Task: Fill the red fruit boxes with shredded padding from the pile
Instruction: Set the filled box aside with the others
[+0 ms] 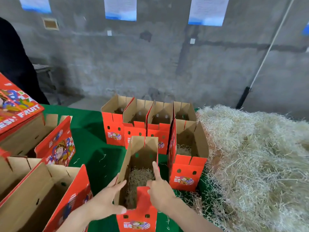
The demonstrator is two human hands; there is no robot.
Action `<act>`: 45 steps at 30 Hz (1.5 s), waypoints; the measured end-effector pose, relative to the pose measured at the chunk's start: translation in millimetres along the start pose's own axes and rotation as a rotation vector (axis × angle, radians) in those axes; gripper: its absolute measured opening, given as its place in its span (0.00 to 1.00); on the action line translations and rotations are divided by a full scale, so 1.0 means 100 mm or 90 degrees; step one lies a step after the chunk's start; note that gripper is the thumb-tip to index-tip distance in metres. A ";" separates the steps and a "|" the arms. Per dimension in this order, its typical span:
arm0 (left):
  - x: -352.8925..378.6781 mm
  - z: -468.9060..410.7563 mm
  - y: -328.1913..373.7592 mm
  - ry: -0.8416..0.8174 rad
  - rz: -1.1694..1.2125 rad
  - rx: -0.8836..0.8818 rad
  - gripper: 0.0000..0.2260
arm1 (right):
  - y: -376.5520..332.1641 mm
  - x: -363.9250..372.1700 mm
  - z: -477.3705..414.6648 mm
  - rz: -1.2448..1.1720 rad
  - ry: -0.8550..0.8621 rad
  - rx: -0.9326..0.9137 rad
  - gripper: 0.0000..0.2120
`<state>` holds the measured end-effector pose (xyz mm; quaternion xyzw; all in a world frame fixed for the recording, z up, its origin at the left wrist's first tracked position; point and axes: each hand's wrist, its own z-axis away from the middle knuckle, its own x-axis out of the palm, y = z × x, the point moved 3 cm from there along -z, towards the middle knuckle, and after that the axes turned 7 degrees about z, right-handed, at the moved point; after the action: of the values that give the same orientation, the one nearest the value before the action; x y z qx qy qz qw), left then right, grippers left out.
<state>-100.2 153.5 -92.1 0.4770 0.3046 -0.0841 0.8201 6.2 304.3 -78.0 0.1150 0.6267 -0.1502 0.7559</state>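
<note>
- Near red cardboard fruit box [143,206], top flaps up, sits at 6 o'clock in view on the green table cover [93,131].
- Left hand [103,200], at 7 o'clock of that box, grips its left wall. Fingers run up the outer side and the thumb wraps the near corner.
- Right hand [161,191], at 5 o'clock of the box, holds the right wall. Index finger lies straight along the rim pointing to 12, other fingers curl over the rim, thumb is on the near red flap.
- Brownish shredded padding [141,177] lies low inside the held box, well under the rim.
- Big pale straw-like pile of shredded padding [250,164] fills the table from 2 to 5 o'clock, with loose strands spilling toward the boxes.
- Second red open box [187,174], at 2 o'clock of the held one and just beside it, stands against the pile's edge. A thin layer of padding [183,150] lies inside it.
- Row of four red open boxes [133,133] at 12 o'clock, packed side by side. Insides are dark, so cannot tell the contents.
- Larger red printed cardboard boxes [55,148] at 8–9 o'clock, open.
- Closed red lid with "FRUIT" lettering [16,108] at 10 o'clock.
- Dark sleeve of another person [13,64] at the far left edge.
- Grey concrete wall [150,64] behind, with white-and-blue paper sheets [120,9] at 12 and a white slanting pole [267,52] at 2.
</note>
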 end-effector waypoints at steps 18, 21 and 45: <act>-0.27 -1.73 0.58 0.138 0.034 0.131 0.33 | 0.98 -0.20 -1.00 0.185 -0.013 0.103 0.25; -0.29 -1.86 0.64 0.128 0.050 0.116 0.32 | 1.03 -0.14 -1.15 0.170 0.021 0.151 0.15; -0.71 -0.34 0.71 0.548 0.317 0.074 0.13 | -0.52 -0.66 -0.85 -0.224 0.299 -0.146 0.25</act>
<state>-140.8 208.4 -11.6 0.5717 0.4870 0.3020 0.5871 -101.9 292.1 -28.4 -0.0497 0.8071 -0.1767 0.5611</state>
